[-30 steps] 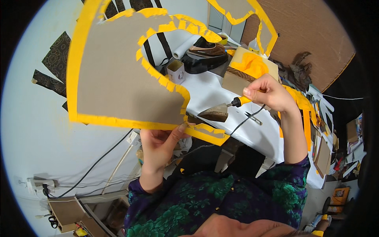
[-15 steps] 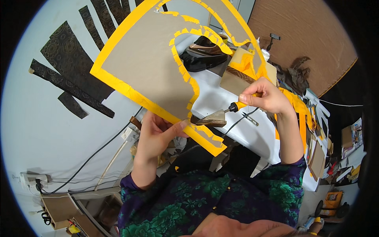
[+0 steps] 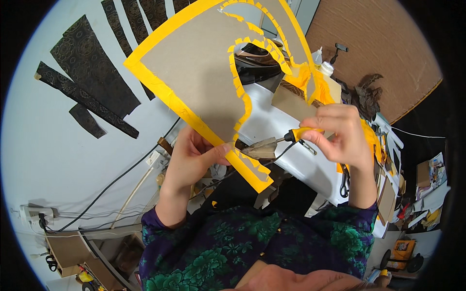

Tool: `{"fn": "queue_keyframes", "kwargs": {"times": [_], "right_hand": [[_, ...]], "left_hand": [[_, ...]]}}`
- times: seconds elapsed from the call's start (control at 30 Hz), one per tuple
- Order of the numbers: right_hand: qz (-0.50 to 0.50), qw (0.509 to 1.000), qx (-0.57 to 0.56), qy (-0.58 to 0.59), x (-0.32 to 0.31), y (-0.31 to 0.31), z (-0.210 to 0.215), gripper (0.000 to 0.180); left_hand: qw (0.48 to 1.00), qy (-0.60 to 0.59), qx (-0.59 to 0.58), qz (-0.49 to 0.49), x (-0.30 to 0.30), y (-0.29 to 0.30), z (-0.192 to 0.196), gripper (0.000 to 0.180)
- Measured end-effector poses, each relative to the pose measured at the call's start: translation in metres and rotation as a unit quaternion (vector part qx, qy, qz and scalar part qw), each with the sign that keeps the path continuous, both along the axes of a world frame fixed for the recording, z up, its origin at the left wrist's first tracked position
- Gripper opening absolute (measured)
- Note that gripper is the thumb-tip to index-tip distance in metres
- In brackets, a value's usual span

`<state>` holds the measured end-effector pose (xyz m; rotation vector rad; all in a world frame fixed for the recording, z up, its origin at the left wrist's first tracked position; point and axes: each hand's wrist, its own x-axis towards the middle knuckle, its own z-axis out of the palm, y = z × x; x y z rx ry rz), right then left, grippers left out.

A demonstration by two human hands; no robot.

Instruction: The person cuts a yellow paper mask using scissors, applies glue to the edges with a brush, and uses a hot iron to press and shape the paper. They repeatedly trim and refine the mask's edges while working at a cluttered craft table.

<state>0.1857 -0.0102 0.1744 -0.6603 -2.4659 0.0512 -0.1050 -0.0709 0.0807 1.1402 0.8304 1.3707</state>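
Note:
A large grey-beige panel [image 3: 194,63] edged in yellow fabric is held up tilted before me. Small notched yellow tabs [image 3: 241,97] are folded along its curved cut-out. My left hand [image 3: 191,157] pinches the panel's lower edge near its narrow end, thumb on the near face and fingers behind. In my right hand [image 3: 342,133] is a small hand iron with a yellow handle [image 3: 307,131], gripped between thumb and fingers. Its wedge-shaped metal head [image 3: 262,148] reaches the cut-out's edge beside my left thumb; the tip is partly hidden, so I cannot tell whether it touches the tabs.
Behind the panel, a larger black iron [image 3: 255,65] stands on the white table [image 3: 310,167]. Scissors [image 3: 344,182], yellow cloth [image 3: 370,140] and a white bottle [image 3: 326,69] lie farther right. Dark patterned fabric pieces [image 3: 90,68] hang at left. A black cord [image 3: 128,169] crosses the left side.
The panel has shifted slightly to the right and up in view. My right hand has turned and its fingers have spread around the handle, with the iron's head still at the cut-out edge.

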Motion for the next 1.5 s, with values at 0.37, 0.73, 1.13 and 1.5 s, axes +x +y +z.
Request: {"fn": "queue_keyframes", "kwargs": {"times": [0.37,0.73,1.13,1.5], "right_hand": [[-0.054,0.971,0.232,-0.02,0.008,-0.045,-0.023,0.036],[-0.139,0.949,-0.21,0.188,0.024,-0.029,-0.046,0.014],[-0.083,0.907,-0.361,0.201,0.024,-0.009,-0.058,0.018],[-0.087,0.991,0.068,0.072,0.009,-0.041,-0.032,0.017]], "left_hand": [[0.999,0.0,0.026,0.033,0.0,-0.005,-0.004,0.032],[0.988,0.016,0.123,0.087,0.01,-0.016,-0.004,0.034],[0.994,-0.005,0.099,0.045,0.011,-0.014,0.0,0.031],[0.994,0.029,0.088,0.056,0.009,-0.016,0.0,0.027]]}}
